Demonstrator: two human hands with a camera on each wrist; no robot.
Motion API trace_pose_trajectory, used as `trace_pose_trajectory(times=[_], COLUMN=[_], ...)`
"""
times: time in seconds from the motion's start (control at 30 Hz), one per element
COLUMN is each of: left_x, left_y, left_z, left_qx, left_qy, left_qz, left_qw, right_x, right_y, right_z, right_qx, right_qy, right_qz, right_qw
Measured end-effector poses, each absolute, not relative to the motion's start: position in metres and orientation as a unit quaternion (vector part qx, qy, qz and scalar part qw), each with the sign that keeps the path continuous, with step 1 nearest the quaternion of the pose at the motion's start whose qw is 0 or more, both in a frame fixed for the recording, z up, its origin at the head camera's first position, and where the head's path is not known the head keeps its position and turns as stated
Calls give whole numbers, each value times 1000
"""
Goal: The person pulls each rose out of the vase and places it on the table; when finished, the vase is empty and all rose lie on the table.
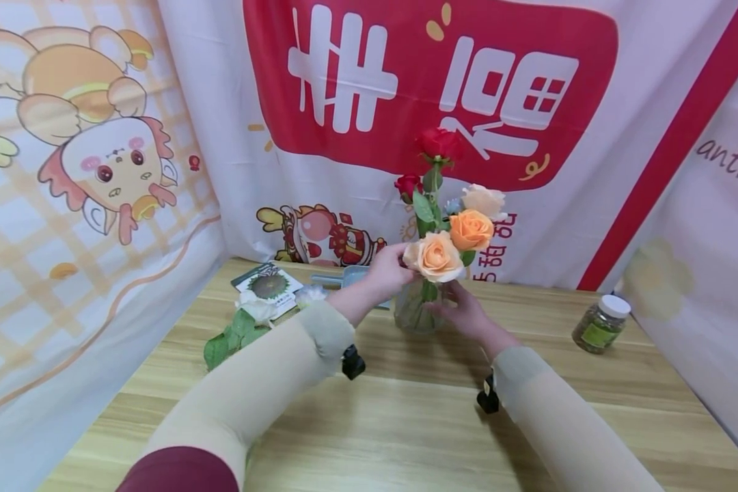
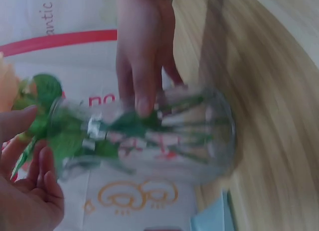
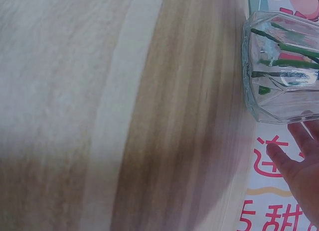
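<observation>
A clear glass vase (image 1: 419, 311) stands on the table with several rose stems inside. Above its rim are a red rose (image 1: 439, 143), an orange rose (image 1: 471, 230) and a peach rose (image 1: 435, 257). My left hand (image 1: 390, 272) is at the vase's mouth, behind the peach rose. In the left wrist view, that hand (image 2: 32, 191) has its thumb and curled fingers about a green stem and leaves. My right hand (image 1: 464, 313) touches the vase's right side; its fingers look fairly straight in the right wrist view, thumb (image 3: 279, 154) apart from the glass.
On the left of the table lie a white rose (image 1: 255, 307) with green leaves (image 1: 236, 336) and a printed packet (image 1: 268, 284). A light blue object (image 1: 353, 275) is behind the vase. A lidded jar (image 1: 601, 324) stands at the right. Printed cloth (image 1: 209, 137) hangs behind.
</observation>
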State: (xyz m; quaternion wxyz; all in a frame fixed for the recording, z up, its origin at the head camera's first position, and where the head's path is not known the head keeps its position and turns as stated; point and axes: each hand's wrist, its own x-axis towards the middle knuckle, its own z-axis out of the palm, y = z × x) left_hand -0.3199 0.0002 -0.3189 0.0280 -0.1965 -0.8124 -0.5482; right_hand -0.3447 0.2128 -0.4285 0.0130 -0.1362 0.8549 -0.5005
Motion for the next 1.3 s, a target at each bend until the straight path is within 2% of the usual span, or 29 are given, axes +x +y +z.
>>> trace_pose_trajectory(times=[0.27, 0.57, 0.67, 0.83, 1.0, 1.13, 1.3], left_x=[-322, -322, -323, -327, -324, -320, -313], left_y=[25, 22, 18, 9, 1, -6, -17], left_z=[-323, -315, -306, -286, -262, -244, -220], left_qx=[-183, -197, -223, -257, -252, -253, -298], left_qy=[-807, -763, -747, -708, -689, -676, -588], left_qz=[-553, -590, -596, -629, -650, -651, -706], left_qw=[101, 173, 194, 194, 198, 234, 259], right_x=[-345, -343, -342, -340, -341, -343, -343], right_y=[215, 212, 212, 213, 214, 214, 213], right_z=[-428, -429, -427, -424, -427, -430, -429], right_qx=[-127, -138, -141, -132, -142, -151, -151], right_qy=[859, 855, 854, 858, 855, 852, 853], right_qz=[-496, -501, -500, -496, -499, -501, -500], right_qw=[17, -6, -6, 8, 8, -1, -8])
